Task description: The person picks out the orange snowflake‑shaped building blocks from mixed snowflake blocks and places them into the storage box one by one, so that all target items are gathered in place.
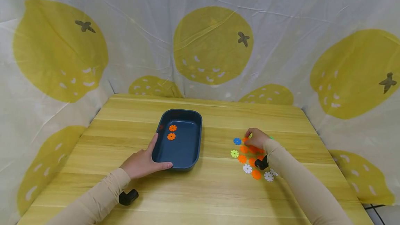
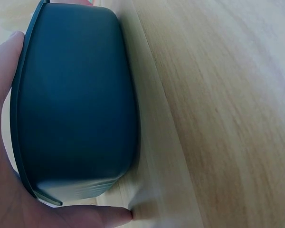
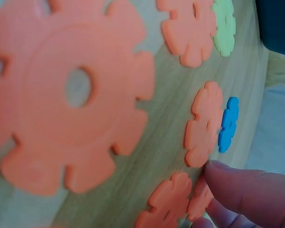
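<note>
My left hand (image 1: 142,162) is at the near-left corner of a dark blue rectangular tray (image 1: 193,164). Its thumb and forefinger are spread straight along the outside of the rim; in the left wrist view, the tray's wall (image 2: 80,95) stands between them. Two orange notched interlocking discs (image 1: 171,136) lie inside the tray. At the far side of a loose pile of such discs, my right hand (image 1: 257,139) bends over the table. In the right wrist view its thumb and fingers pinch an orange disc (image 3: 199,197), partly hidden by the thumb.
Around the right hand lie more orange discs (image 1: 242,159), a blue disc (image 1: 237,141), a yellow-green disc (image 1: 234,153) and white discs (image 1: 268,176). The wooden table (image 1: 193,197) ends against a lemon-print cloth (image 1: 215,89) at the back and sides.
</note>
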The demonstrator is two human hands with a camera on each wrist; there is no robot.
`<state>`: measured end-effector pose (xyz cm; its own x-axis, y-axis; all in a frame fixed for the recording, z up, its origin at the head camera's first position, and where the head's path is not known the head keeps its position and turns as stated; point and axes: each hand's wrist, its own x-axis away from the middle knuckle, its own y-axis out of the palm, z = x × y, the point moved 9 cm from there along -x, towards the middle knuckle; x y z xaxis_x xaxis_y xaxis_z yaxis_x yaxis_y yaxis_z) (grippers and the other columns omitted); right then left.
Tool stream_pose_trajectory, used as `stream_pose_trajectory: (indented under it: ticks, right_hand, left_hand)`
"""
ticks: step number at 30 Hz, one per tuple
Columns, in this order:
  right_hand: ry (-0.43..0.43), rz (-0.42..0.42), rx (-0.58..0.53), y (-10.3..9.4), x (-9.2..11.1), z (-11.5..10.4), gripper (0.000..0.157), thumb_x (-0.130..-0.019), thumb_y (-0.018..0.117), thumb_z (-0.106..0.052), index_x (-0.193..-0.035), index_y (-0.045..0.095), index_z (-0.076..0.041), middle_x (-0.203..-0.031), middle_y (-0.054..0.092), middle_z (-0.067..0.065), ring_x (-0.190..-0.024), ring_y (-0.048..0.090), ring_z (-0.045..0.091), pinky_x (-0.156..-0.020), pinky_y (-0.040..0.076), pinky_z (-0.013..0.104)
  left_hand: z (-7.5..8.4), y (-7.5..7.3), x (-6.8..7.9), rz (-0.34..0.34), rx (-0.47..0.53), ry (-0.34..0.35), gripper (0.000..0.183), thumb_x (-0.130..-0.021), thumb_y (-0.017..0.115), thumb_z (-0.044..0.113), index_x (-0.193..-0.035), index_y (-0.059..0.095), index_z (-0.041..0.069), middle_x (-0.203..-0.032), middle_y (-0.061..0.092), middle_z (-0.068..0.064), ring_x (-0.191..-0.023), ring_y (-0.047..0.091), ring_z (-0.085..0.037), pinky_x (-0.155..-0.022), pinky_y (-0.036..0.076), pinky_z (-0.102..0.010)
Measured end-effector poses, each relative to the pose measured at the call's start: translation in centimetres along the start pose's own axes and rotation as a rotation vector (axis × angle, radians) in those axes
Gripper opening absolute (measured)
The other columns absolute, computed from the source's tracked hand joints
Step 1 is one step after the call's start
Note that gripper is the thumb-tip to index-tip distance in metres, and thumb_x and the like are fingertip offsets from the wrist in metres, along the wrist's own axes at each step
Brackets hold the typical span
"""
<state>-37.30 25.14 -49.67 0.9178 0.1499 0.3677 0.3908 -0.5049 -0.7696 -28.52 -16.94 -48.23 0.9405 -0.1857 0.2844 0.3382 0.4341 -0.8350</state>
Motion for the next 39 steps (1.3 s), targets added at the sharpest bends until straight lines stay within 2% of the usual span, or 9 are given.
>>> stream_pose_trajectory:
  ticks: [6, 12, 17, 20, 22, 25, 29, 35, 39]
  right_hand:
    - [0.012, 0.007, 0.001, -0.3, 0.0, 0.3, 0.030, -0.091, 0.074, -0.017, -0.105, 0.054, 0.000, -0.089, 0.051, 0.007, -0.072, 0.044, 0.018, -0.065, 0.037, 0.029]
    - [-0.010, 0.017, 0.010, -0.5, -0.2, 0.4, 0.021, -0.095, 0.070, -0.016, -0.099, 0.055, -0.002, -0.083, 0.050, 0.004, -0.064, 0.042, 0.014, -0.059, 0.037, 0.027]
    - [-0.055, -0.008, -0.032, -1.3, 0.2, -1.6, 0.014, -0.101, 0.061, -0.016, -0.099, 0.058, -0.002, -0.078, 0.048, 0.002, -0.057, 0.037, 0.012, -0.056, 0.035, 0.027]
    - [-0.070, -0.026, -0.066, -2.0, 0.2, -4.3, 0.014, -0.103, 0.058, -0.018, -0.100, 0.057, -0.004, -0.075, 0.048, 0.002, -0.053, 0.031, 0.012, -0.053, 0.032, 0.028]
    - [-0.097, -0.032, -0.064, -2.5, 0.1, -6.7, 0.015, -0.104, 0.057, -0.019, -0.100, 0.057, -0.005, -0.079, 0.054, 0.004, -0.055, 0.030, 0.012, -0.054, 0.030, 0.028]
    - [-0.146, -0.037, -0.060, -2.9, -0.4, -10.7, 0.015, -0.104, 0.058, -0.021, -0.099, 0.056, -0.006, -0.092, 0.062, 0.007, -0.060, 0.034, 0.014, -0.057, 0.032, 0.030]
    - [-0.225, -0.023, -0.045, -2.6, -1.2, -16.3, 0.015, -0.103, 0.061, -0.022, -0.097, 0.058, -0.008, -0.100, 0.064, 0.007, -0.067, 0.039, 0.016, -0.062, 0.034, 0.031]
    - [-0.327, -0.062, 0.002, 0.4, -1.7, -24.2, 0.015, -0.101, 0.064, -0.021, -0.093, 0.060, -0.009, -0.092, 0.056, 0.002, -0.073, 0.044, 0.016, -0.067, 0.037, 0.028]
    - [-0.368, -0.112, 0.015, 3.5, -2.2, -27.9, 0.014, -0.101, 0.065, -0.020, -0.092, 0.064, -0.008, -0.089, 0.056, 0.000, -0.075, 0.049, 0.015, -0.069, 0.040, 0.026]
  left_hand:
    - [0.0, 0.0, 0.0, 0.000, 0.001, 0.001, 0.132, -0.073, 0.069, 0.081, -0.165, -0.004, 0.021, -0.137, 0.052, -0.044, -0.102, 0.070, -0.042, -0.072, 0.056, -0.046]
    - [0.1, 0.0, 0.0, 0.005, 0.003, -0.003, 0.132, -0.073, 0.069, 0.081, -0.165, -0.005, 0.023, -0.138, 0.052, -0.043, -0.104, 0.070, -0.043, -0.074, 0.056, -0.047]
    - [0.1, -0.1, -0.1, 0.005, 0.004, 0.001, 0.133, -0.072, 0.069, 0.082, -0.165, -0.006, 0.021, -0.136, 0.054, -0.042, -0.101, 0.071, -0.040, -0.073, 0.056, -0.045]
    - [0.1, -0.1, -0.1, 0.010, -0.002, 0.005, 0.135, -0.072, 0.069, 0.083, -0.165, -0.006, 0.019, -0.132, 0.058, -0.041, -0.096, 0.072, -0.035, -0.069, 0.055, -0.041]
    - [0.1, -0.1, -0.2, 0.012, -0.002, 0.008, 0.135, -0.072, 0.069, 0.083, -0.165, -0.005, 0.018, -0.130, 0.059, -0.040, -0.094, 0.072, -0.033, -0.068, 0.054, -0.039]
    - [0.1, -0.1, -0.2, 0.011, -0.001, 0.008, 0.135, -0.072, 0.069, 0.083, -0.165, -0.005, 0.018, -0.130, 0.060, -0.040, -0.093, 0.072, -0.032, -0.067, 0.054, -0.039]
    - [0.2, -0.1, -0.1, 0.013, -0.009, 0.009, 0.136, -0.071, 0.068, 0.083, -0.165, -0.005, 0.018, -0.130, 0.060, -0.040, -0.094, 0.072, -0.034, -0.067, 0.054, -0.039]
    - [0.2, 0.0, 0.0, 0.015, -0.012, 0.006, 0.135, -0.072, 0.068, 0.084, -0.165, -0.003, 0.017, -0.130, 0.059, -0.040, -0.096, 0.071, -0.036, -0.068, 0.054, -0.041]
    - [0.2, 0.0, -0.1, 0.005, 0.003, 0.008, 0.133, -0.073, 0.068, 0.082, -0.165, -0.003, 0.017, -0.128, 0.061, -0.039, -0.091, 0.072, -0.033, -0.066, 0.053, -0.039]
